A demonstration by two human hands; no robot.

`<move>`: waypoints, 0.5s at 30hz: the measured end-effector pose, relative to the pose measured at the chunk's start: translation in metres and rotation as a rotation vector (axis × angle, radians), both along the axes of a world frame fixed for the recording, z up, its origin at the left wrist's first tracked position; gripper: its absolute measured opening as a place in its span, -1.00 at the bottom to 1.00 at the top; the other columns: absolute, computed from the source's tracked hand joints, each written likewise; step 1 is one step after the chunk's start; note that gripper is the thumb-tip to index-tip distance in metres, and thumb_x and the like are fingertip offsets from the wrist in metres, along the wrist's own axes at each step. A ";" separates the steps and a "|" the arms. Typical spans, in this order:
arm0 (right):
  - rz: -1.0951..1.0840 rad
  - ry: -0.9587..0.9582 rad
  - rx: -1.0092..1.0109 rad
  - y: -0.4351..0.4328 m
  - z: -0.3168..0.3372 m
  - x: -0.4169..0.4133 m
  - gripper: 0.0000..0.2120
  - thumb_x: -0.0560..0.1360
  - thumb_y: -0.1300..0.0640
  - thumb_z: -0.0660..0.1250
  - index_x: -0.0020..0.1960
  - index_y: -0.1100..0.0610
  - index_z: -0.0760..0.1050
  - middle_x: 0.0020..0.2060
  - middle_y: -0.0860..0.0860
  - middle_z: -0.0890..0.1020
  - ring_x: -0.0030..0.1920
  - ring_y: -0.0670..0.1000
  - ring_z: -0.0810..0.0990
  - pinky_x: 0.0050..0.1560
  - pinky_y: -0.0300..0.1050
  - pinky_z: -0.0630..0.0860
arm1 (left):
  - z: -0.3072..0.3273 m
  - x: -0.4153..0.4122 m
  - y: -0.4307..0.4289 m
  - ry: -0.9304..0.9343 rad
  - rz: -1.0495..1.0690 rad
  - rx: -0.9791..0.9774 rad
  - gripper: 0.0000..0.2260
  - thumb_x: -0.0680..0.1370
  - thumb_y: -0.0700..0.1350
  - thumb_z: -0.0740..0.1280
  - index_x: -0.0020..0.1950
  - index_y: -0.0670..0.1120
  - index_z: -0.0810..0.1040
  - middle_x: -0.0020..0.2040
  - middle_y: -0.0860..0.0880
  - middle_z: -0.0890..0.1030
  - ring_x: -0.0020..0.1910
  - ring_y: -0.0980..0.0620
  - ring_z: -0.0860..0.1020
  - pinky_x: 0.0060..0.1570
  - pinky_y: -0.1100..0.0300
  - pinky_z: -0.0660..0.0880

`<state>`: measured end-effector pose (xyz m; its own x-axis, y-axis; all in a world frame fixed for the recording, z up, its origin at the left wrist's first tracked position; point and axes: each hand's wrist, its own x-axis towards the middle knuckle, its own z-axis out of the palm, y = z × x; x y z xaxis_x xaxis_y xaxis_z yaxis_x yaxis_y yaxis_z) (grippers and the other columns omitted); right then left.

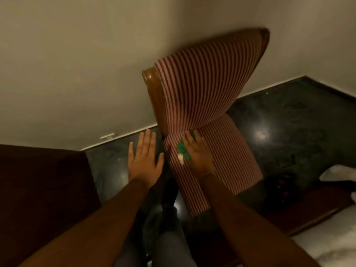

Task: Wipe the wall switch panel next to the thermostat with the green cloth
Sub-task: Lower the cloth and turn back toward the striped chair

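Green cloth (184, 150) lies bunched on the striped chair seat (227, 151), under my right hand (198, 153), whose fingers press down on it. My left hand (143, 157) hovers spread flat, empty, above the dark floor (292, 120).

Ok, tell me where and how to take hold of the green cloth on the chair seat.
The green cloth lies bunched on the striped chair seat, under the right hand. Grip the raised bunch at its middle, coming straight down from above, probably with fingers curling in from the far side. It is soft and crumpled, so a closing fist gathers it. The left hand is open and free.
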<state>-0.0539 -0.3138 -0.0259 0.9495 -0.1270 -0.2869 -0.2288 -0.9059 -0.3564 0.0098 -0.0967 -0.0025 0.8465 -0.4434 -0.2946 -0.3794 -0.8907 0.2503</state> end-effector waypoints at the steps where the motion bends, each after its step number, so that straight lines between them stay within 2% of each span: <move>1: 0.000 0.011 -0.013 -0.005 -0.014 0.003 -0.36 0.70 0.05 0.29 0.71 0.11 0.16 0.72 0.05 0.15 0.74 0.19 0.01 0.73 0.20 0.11 | -0.012 -0.002 -0.003 0.020 -0.006 0.018 -0.22 0.69 0.30 -0.22 0.86 -0.03 -0.08 0.84 -0.02 -0.16 0.82 -0.02 -0.21 0.75 -0.15 -0.30; 3: 0.003 0.087 -0.019 -0.010 -0.042 0.004 -0.37 0.70 0.10 0.26 0.72 0.09 0.15 0.73 0.04 0.10 0.75 0.18 -0.03 0.72 0.18 0.09 | -0.039 -0.010 -0.005 0.046 -0.037 0.082 -0.20 0.68 0.31 -0.26 0.87 -0.05 -0.04 0.85 -0.04 -0.12 0.83 -0.04 -0.15 0.74 -0.15 -0.32; 6: 0.024 0.155 0.011 -0.018 -0.074 0.006 -0.36 0.68 0.16 0.27 0.71 0.06 0.16 0.73 0.03 0.08 0.75 0.18 -0.08 0.73 0.16 0.04 | -0.065 -0.021 -0.006 0.092 -0.066 0.153 -0.19 0.68 0.32 -0.29 0.88 -0.03 -0.08 0.85 -0.05 -0.17 0.84 -0.05 -0.18 0.65 -0.05 -0.52; 11: 0.006 0.211 0.035 -0.015 -0.114 0.015 -0.25 0.64 0.21 0.32 0.73 0.04 0.06 0.74 0.08 -0.02 0.75 0.21 -0.14 0.72 0.24 0.01 | -0.087 -0.025 0.005 0.120 -0.120 0.192 -0.29 0.80 0.27 -0.09 0.87 -0.02 -0.17 0.85 -0.04 -0.24 0.81 -0.03 -0.30 0.61 0.01 -0.60; 13: -0.050 0.247 0.025 -0.009 -0.123 0.015 -0.16 0.62 0.18 0.35 0.75 0.06 -0.04 0.74 0.10 -0.09 0.75 0.20 -0.16 0.73 0.26 -0.04 | -0.092 -0.023 0.009 0.119 -0.163 0.214 -0.28 0.80 0.26 -0.07 0.86 -0.01 -0.23 0.83 -0.03 -0.32 0.78 -0.01 -0.39 0.59 0.02 -0.63; 15: -0.059 0.307 -0.007 -0.004 -0.128 0.012 -0.13 0.65 0.03 0.33 0.75 0.07 -0.16 0.73 0.11 -0.18 0.74 0.20 -0.21 0.74 0.28 -0.10 | -0.093 -0.019 0.013 0.128 -0.184 0.243 -0.29 0.81 0.26 -0.08 0.85 -0.01 -0.28 0.81 -0.02 -0.37 0.75 0.00 -0.44 0.60 0.01 -0.61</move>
